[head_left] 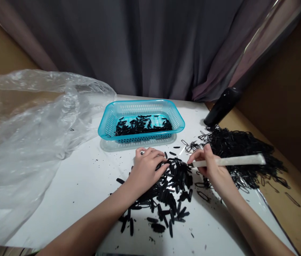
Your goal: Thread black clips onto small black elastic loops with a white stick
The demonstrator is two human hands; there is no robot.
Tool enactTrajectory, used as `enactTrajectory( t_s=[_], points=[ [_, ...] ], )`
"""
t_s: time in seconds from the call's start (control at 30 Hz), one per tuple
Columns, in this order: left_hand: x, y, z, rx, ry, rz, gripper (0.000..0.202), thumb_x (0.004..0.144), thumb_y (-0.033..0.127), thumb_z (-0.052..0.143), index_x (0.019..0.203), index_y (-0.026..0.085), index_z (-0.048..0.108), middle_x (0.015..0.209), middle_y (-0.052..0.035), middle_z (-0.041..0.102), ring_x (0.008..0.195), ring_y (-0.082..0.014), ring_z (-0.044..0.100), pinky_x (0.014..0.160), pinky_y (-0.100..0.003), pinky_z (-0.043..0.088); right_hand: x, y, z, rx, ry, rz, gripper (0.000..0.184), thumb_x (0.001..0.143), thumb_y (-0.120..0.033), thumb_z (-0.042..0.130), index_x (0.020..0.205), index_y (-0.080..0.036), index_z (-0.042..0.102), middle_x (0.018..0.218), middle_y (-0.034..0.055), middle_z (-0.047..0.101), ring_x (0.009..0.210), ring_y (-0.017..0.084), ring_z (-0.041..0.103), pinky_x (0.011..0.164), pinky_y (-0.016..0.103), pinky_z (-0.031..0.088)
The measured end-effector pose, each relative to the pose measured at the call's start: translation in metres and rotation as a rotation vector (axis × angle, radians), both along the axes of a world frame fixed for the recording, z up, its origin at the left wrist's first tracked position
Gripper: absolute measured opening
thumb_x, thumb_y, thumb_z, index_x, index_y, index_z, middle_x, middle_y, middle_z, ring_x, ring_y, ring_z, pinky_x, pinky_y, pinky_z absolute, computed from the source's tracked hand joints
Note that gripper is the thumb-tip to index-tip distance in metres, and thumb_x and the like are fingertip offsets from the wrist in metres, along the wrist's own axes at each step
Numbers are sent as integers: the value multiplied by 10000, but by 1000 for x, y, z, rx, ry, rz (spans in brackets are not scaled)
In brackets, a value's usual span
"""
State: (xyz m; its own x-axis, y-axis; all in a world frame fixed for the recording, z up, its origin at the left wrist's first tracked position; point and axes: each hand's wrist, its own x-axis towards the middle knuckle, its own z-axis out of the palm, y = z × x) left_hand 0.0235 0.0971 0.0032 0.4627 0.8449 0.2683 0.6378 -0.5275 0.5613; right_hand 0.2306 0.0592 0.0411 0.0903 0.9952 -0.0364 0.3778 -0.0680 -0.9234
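Note:
My right hand [214, 170] is closed round a thin white-handled tool [241, 160], whose narrow dark end points left at a pile of small, flat, oblong black pieces [181, 174]. My left hand [146, 169] lies over the left side of this pile, fingers curled and thumb near the index finger, with black pieces between and under them. Exactly what the left fingertips pinch is partly hidden. More loose black pieces [163, 213] are scattered on the white tabletop [78, 202] nearer to me.
Behind my hands stands a blue plastic basket [141, 137] holding many black pieces. A heap of thin black loops [246, 153] lies at right, beside a dark cylindrical object [222, 106]. Clear plastic sheeting [33, 142] covers the left side. A grey curtain [140, 46] hangs behind.

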Motion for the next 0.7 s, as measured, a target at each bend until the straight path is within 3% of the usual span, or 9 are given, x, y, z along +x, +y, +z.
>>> enactTrajectory(
  t_s=[0.1,0.17,0.27,0.37,0.47,0.57,0.7],
  points=[
    [1,1,0,-8,-31,19,120,927,235,593,858,232,692,1015,-20,750,1034,-256,627,1024,-478,233,1,2,0,9,9,-4,687,973,-686,233,718,-216,663,470,-46,319,451,135,350,463,270,264],
    [0,0,3,-6,-63,38,123,941,214,568,876,225,672,1010,-18,745,1026,-250,637,1008,-456,248,1,3,-1,24,40,-6,610,973,-667,307,791,-210,667,500,-40,438,431,119,394,442,259,286],
    [-1,-3,8,5,-117,46,104,962,215,547,921,223,642,994,-14,745,988,-232,656,969,-417,280,-5,2,-4,50,130,12,483,974,-617,401,933,-208,655,819,30,704,476,106,557,435,239,386],
    [-2,-4,12,19,-166,15,66,957,235,581,919,222,634,961,-6,748,943,-212,667,933,-385,308,-13,0,-7,50,204,50,409,975,-566,461,887,-201,623,1080,80,726,661,139,707,547,231,520],
    [-2,-4,12,35,-207,-25,25,931,224,634,911,220,648,938,5,751,938,-207,671,922,-372,321,-20,-2,-12,-26,293,62,387,957,-573,495,881,-203,578,1177,96,703,614,140,733,510,229,544],
    [-2,-4,10,50,-237,-76,30,895,217,691,895,222,662,892,21,754,903,-197,676,898,-354,350,-24,-2,-17,-65,366,93,369,932,-577,536,872,-213,542,1148,89,717,548,132,720,443,219,528],
    [-1,-5,7,67,-255,-121,101,887,230,706,971,229,649,914,26,759,870,-176,679,864,-328,387,-25,0,-22,-29,440,165,338,819,-437,754,743,-213,512,963,54,754,736,179,747,617,268,600]
  ],
)
